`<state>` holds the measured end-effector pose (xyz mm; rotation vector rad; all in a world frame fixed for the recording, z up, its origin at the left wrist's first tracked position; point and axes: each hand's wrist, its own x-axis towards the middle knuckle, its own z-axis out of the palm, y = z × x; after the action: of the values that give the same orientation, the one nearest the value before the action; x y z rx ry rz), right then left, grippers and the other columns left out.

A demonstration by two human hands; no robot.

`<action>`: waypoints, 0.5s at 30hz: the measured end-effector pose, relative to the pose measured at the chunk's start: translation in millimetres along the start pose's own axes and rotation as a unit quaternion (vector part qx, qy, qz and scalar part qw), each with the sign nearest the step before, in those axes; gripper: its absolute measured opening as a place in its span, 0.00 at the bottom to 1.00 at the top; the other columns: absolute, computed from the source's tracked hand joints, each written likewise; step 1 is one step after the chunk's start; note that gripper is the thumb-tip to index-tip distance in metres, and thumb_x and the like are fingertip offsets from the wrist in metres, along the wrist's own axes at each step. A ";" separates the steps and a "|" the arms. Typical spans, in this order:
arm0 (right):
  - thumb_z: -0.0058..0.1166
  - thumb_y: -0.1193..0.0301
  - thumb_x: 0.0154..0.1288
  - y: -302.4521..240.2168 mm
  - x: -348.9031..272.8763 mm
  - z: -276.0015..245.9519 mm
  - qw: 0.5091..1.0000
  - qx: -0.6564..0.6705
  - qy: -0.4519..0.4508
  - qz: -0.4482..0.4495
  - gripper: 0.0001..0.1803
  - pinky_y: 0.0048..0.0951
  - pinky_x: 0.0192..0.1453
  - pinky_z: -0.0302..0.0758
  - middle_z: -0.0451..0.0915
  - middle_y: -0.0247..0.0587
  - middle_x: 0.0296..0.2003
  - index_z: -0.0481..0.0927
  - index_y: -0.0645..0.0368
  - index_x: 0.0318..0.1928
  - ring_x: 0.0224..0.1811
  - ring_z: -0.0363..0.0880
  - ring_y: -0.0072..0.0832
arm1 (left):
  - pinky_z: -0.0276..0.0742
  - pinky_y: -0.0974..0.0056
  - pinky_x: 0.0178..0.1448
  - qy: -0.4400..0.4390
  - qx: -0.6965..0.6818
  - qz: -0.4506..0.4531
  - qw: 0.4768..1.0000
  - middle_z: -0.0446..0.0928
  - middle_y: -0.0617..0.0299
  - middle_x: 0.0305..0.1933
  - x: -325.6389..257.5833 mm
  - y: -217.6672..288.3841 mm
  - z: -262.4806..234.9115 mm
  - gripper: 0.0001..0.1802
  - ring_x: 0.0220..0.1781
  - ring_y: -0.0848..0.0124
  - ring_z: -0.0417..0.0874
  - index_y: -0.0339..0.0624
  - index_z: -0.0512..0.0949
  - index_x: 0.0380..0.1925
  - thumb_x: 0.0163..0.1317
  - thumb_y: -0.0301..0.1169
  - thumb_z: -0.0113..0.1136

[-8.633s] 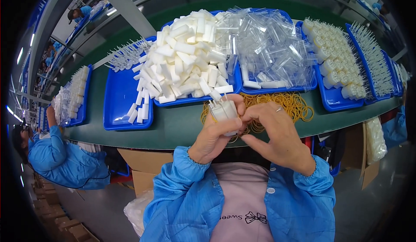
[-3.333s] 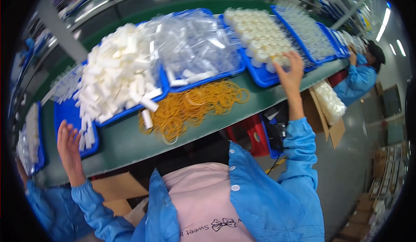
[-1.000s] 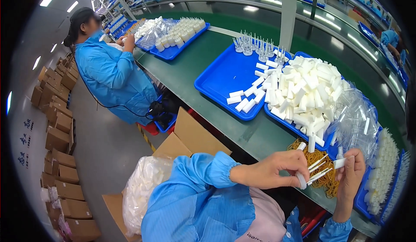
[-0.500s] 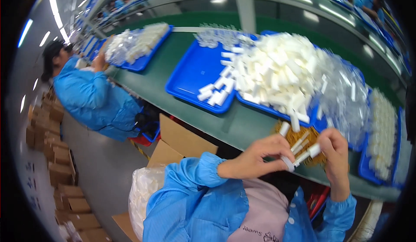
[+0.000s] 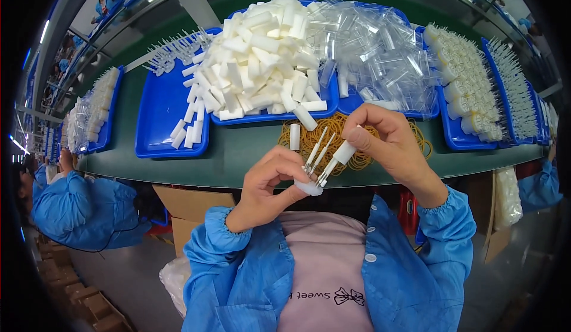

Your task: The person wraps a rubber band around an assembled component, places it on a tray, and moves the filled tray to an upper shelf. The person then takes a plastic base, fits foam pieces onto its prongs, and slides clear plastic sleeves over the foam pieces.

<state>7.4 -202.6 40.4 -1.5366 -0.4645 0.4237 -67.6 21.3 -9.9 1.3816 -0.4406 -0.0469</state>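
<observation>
My left hand (image 5: 270, 183) is closed on a small whitish round base (image 5: 310, 187) with several thin white rods (image 5: 318, 150) standing up from it. Between the thumb and fingers of my right hand (image 5: 389, 145) is a white foam cylinder (image 5: 344, 152). This cylinder sits around one of the rods, whose lower part shows beneath it near the base. Behind my hands, tan rubber bands (image 5: 363, 158) lie in a heap on the green table. A loose white cylinder (image 5: 295, 137) stands upright beside the bands, and another (image 5: 305, 118) leans at the tray edge.
Past the bands, blue trays hold a heap of white cylinders (image 5: 256, 64) and clear plastic tubes (image 5: 380, 58). A left tray (image 5: 156, 115) has rodded pieces (image 5: 178, 51). At right are trays of assembled pieces (image 5: 467, 88) and upright rods (image 5: 514, 88). Co-workers (image 5: 83, 207) sit on either side.
My view has swung right and come level, so the trays and my hands appear further left. Both hands keep their hold, with the cylinder still on the rod.
</observation>
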 end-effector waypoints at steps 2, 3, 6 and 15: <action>0.57 0.63 0.66 0.6 0.5 -2.5 1.000 -0.005 -0.001 -0.008 0.13 0.17 0.42 0.67 0.74 0.29 0.31 0.76 0.61 0.36 0.35 0.70 0.13 | 0.78 0.66 0.53 -0.006 0.007 0.002 1.000 0.68 0.57 0.45 -0.7 0.3 0.5 0.10 0.47 0.69 0.79 0.36 0.77 0.37 0.56 0.17 0.62; 0.56 0.65 0.66 1.1 1.3 -4.2 0.999 -0.005 0.017 -0.033 0.11 0.18 0.41 0.68 0.75 0.29 0.31 0.77 0.61 0.36 0.35 0.71 0.14 | 0.78 0.65 0.53 0.001 0.018 -0.003 1.000 0.69 0.57 0.43 -0.9 1.9 1.0 0.08 0.46 0.69 0.79 0.37 0.76 0.35 0.55 0.19 0.64; 0.54 0.66 0.67 -0.3 2.1 -11.5 0.996 0.039 0.061 -0.052 0.10 0.18 0.41 0.68 0.76 0.29 0.31 0.77 0.61 0.36 0.34 0.71 0.14 | 0.78 0.63 0.52 0.014 0.031 -0.003 0.999 0.70 0.57 0.41 -0.3 8.4 3.8 0.09 0.43 0.68 0.79 0.38 0.75 0.31 0.53 0.21 0.66; 0.49 0.53 0.67 28.1 -37.0 -11.6 0.927 0.365 -0.041 0.074 0.19 0.19 0.11 0.64 0.69 0.33 0.17 0.69 0.57 0.32 0.12 0.68 0.19 | 0.73 0.66 0.43 0.050 0.207 0.063 0.975 0.72 0.58 0.33 -7.7 10.8 10.6 0.12 0.36 0.68 0.74 0.42 0.73 0.24 0.45 0.18 0.68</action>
<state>-16.8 -232.4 11.8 -0.8305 -0.2102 0.6903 -80.6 15.8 -0.4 1.7522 -0.4706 0.2294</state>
